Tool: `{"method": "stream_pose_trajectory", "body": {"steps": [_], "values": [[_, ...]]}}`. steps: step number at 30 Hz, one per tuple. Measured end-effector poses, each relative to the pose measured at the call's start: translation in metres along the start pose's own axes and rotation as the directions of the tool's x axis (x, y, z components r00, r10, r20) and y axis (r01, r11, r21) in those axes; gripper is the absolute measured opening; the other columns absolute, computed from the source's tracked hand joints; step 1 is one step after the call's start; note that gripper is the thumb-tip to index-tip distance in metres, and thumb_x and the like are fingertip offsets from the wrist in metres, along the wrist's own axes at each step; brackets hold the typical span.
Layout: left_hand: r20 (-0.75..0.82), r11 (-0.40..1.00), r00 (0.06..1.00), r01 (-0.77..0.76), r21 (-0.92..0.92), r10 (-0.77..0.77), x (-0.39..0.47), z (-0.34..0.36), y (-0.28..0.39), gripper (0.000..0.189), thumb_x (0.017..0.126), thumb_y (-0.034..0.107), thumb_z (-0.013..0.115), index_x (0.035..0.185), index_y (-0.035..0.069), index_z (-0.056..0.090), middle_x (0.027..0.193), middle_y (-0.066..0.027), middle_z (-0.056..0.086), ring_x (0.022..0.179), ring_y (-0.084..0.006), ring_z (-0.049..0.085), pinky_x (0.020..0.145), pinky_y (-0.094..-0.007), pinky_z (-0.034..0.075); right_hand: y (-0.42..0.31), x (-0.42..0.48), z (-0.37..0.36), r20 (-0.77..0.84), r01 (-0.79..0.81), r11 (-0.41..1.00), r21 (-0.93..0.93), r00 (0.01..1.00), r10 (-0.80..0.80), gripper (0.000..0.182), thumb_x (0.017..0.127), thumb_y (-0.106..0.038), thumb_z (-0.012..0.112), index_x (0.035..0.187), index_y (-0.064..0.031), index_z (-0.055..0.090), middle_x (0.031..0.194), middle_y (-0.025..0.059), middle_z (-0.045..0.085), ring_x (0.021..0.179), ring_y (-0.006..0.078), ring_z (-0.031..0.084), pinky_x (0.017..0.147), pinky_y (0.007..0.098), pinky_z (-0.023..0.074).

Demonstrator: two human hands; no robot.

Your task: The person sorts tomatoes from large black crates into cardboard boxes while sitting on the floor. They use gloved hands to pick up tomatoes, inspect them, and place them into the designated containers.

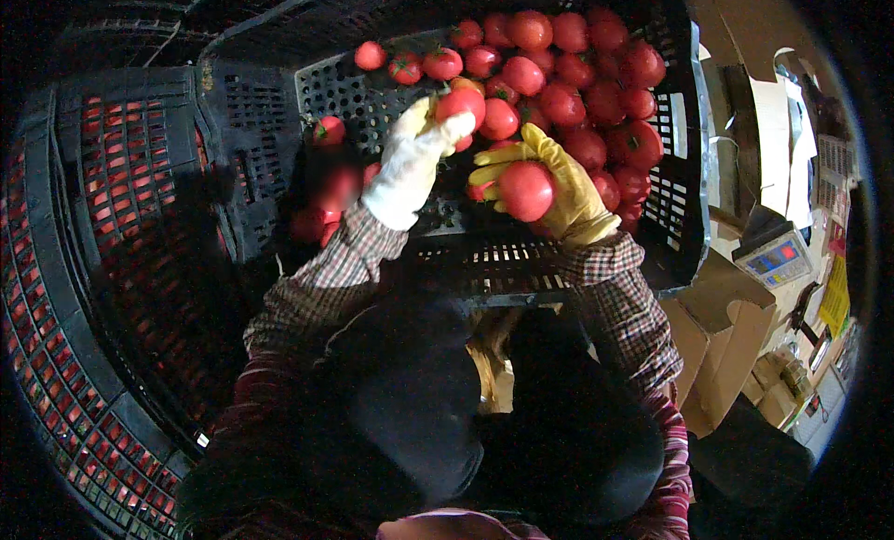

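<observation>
Before me a black plastic crate (531,300) holds many red tomatoes (562,103), heaped mostly on its right side. My left hand (412,159), in a white and pale yellow glove, grips a red tomato (457,107) between thumb and fingers above the crate floor. Another tomato (526,191) rests in my right hand (569,184), which wears a yellow glove and is turned palm up, its fingers partly hidden by the fruit. Several loose tomatoes (330,130) lie at the crate's left side, some of them blurred or partly hidden by my left arm.
Stacked black crates (56,275) with red produce behind their slats stand to the left. On the right are an open cardboard box (726,337), a scale with a display panel (775,257) and small cardboard boxes (775,393). My knees are below the crate's near edge.
</observation>
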State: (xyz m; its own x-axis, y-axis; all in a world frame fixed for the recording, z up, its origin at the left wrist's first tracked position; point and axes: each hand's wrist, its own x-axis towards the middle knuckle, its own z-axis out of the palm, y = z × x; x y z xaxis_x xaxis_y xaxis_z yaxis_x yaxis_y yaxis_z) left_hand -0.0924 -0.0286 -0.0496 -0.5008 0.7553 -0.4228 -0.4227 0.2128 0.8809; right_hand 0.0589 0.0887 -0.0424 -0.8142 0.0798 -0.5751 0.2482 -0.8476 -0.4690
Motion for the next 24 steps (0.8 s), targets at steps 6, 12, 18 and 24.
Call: {"method": "stream_pose_trajectory", "body": {"steps": [6,12,18,24], "values": [[-0.295,0.54,0.762,-0.085,0.837,0.576,0.104,-0.072,-0.034,0.045,0.084,0.022,0.059,0.125,0.008,0.049,0.12,-0.0172,0.047,0.107,-0.0325,0.047,0.095,-0.04,0.039,-0.002,-0.007,-0.015,0.055,0.143,0.988,0.064,0.988,-0.147,0.054,0.097,-0.038,0.03,0.12,0.008,0.046,0.113,0.0222,0.057,0.095,0.0302,0.061,0.081,0.0361,0.0512],[-0.164,0.698,0.912,-0.163,0.697,0.376,0.143,-0.15,-0.04,0.049,0.073,0.023,0.07,0.117,0.009,0.054,0.115,-0.0161,0.055,0.095,-0.0311,0.058,0.086,-0.0374,0.048,0.004,0.004,-0.017,0.004,0.118,0.975,0.187,0.993,-0.121,0.044,0.094,-0.031,0.039,0.108,0.0073,0.055,0.101,0.0182,0.063,0.088,0.0287,0.062,0.081,0.036,0.05],[0.256,0.835,0.966,0.121,-0.537,0.024,0.064,-0.093,0.003,0.067,0.078,0.031,0.064,0.134,0.005,0.038,0.111,-0.022,0.056,0.081,-0.0255,0.061,0.066,-0.0282,0.052,-0.005,-0.012,0.006,0.162,0.349,0.895,-0.277,0.935,-0.314,0.039,0.093,-0.028,0.043,0.105,0.0055,0.059,0.098,0.0153,0.065,0.086,0.0239,0.063,0.08,0.0328,0.0492],[0.332,0.96,0.903,-0.278,-0.037,0.274,0.001,-0.009,-0.004,0.067,0.08,0.018,0.068,0.137,0.005,0.035,0.134,-0.0146,0.044,0.123,-0.0236,0.041,0.103,-0.036,0.032,-0.002,-0.004,0.014,0.166,0.142,0.99,-0.023,0.977,-0.136,0.049,0.091,-0.031,0.052,0.131,-0.0038,0.041,0.108,0.0118,0.061,0.081,0.0202,0.063,0.066,0.0289,0.052]]}}
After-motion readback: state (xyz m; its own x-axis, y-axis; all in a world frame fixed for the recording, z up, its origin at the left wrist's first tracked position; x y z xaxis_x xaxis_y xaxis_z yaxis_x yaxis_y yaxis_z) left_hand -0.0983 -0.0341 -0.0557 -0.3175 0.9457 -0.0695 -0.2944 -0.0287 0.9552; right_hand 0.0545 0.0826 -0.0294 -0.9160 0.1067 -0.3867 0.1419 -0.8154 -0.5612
